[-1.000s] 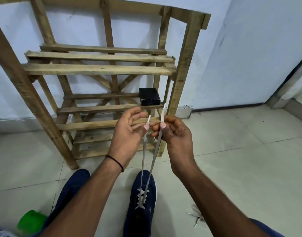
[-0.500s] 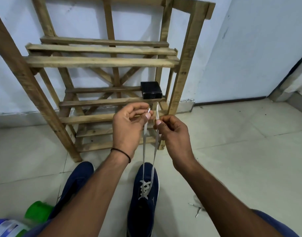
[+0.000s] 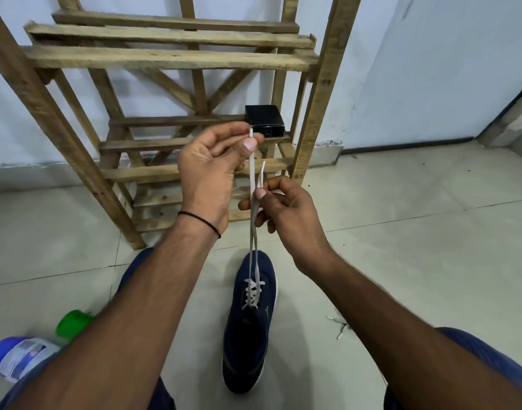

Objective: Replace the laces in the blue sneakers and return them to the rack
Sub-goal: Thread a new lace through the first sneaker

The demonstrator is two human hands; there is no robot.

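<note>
A blue sneaker (image 3: 249,324) stands on the tiled floor between my forearms, toe pointing toward the wooden rack (image 3: 171,57). A pale grey lace (image 3: 251,232) is threaded through its lower eyelets, and both ends rise taut from the shoe. My left hand (image 3: 212,176) pinches one lace end near its tip, high up in front of the rack. My right hand (image 3: 286,214) pinches the other end lower down, its tip sticking up above the fingers. A second blue sneaker (image 3: 132,270) lies partly hidden behind my left forearm.
A small black box (image 3: 264,121) sits on the rack's middle shelf at the right. A green cap (image 3: 73,322) and a plastic bottle (image 3: 20,358) lie on the floor at the lower left. A loose old lace (image 3: 341,327) lies right of the sneaker.
My right hand has dropped lower along its lace end while the left stays high. The view has tilted down and closer, bringing the bottle into view.
</note>
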